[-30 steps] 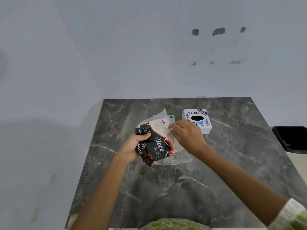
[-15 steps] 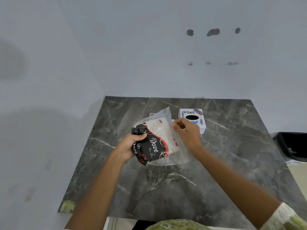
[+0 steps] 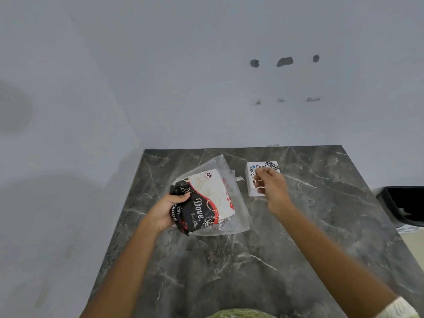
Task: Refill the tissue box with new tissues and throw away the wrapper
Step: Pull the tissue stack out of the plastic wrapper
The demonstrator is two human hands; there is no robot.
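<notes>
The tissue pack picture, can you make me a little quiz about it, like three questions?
1. True or false: the left hand grips the tissue pack.
2. What does the right hand hover over? A) the white tissue box B) the black bin C) the tissue pack
3. Fill in: the tissue box stands on the dark marble ____.

Key: 1 true; 2 A; 3 table.
</notes>
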